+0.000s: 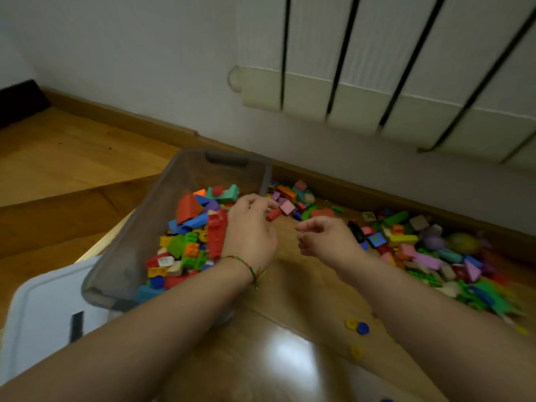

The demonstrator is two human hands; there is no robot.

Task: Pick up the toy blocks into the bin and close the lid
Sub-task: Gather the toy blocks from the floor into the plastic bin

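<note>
Bin (197,175): grey, see-through, on the floor (87,158), its far end at the wall edge. Lid (43,300): off, white, lying flat at the bin's near left corner, presumably parked within reach for closing. The bin is partly filled with binned blocks (188,227).

Loose blocks (420,248) lie in one band along the wall edge, right of the bin. With the bin set at the band's end, each transfer should be short.

Left grip (249,227): at the bin's right rim, fingers curled, with a red brick (273,215) at the fingertips. Blur; cannot tell whether it is held.
Right grip (324,236): near the left one, above bare floor, fingers loosely curled, nothing in it.

Counts: bin 1; lid 1; round pieces (351,323) set apart toward the near side, 3 (two yellow, one blue). Blocks are too many and too blurred to count.
</note>
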